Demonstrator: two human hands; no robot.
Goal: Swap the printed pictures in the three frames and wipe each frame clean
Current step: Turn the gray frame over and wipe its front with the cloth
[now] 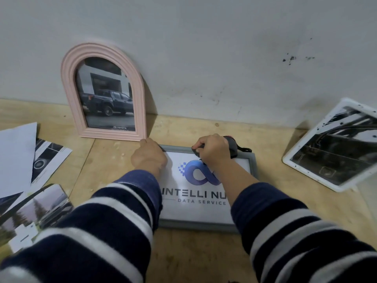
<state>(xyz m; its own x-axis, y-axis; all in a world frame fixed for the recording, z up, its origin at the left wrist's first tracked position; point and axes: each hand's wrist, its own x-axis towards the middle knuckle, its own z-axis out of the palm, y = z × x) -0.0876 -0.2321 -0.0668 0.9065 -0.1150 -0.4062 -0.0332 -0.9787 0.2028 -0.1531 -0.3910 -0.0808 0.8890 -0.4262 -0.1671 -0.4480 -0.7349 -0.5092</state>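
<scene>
Hands on grey frame; dark cloth in right

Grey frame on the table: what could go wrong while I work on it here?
The left hand on the grey frame sits right at the foot of the pink frame, which leans upright on the wall; a nudge could topple it. The right hand grips something dark over the picture and might mark it.

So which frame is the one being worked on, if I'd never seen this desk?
Start at the pale wall behind the wooden table. In front of the pink arched frame leaning on it, a grey frame lies flat under both hands. It alone is grey and rectangular and shows a blue logo rather than a vehicle; the white frame sits tilted to the right.
</scene>
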